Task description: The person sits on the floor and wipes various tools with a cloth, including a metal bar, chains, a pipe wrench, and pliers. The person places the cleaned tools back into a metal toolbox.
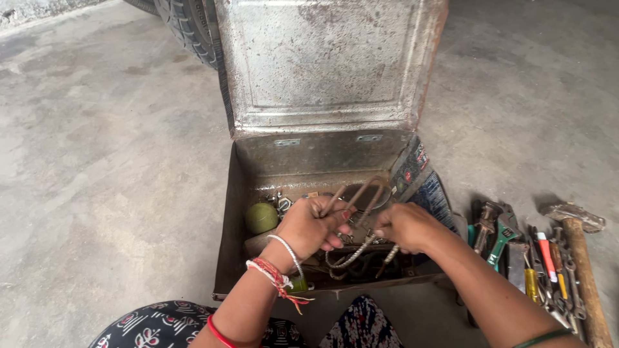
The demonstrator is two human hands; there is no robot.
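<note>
Two hands lift a rusty U-shaped bolt (358, 193) above an open metal toolbox (258, 169).

The left hand (309, 225) has its fingers closed on the bolt; the right hand (405, 224) pinches a braided cable (351, 256). A green ball (261, 217) lies at 9 o'clock from the hands, and a hammer (583, 258) and wrenches (500, 235) at 3 o'clock.

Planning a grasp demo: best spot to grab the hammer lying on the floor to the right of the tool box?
Probably the wooden handle of the hammer, around its middle, coming down from above and from its right. It lies flat, head away from the person, and that side is bare floor. On its left the row of tools crowds it. The handle's near end is cut off by the picture's edge.
</note>
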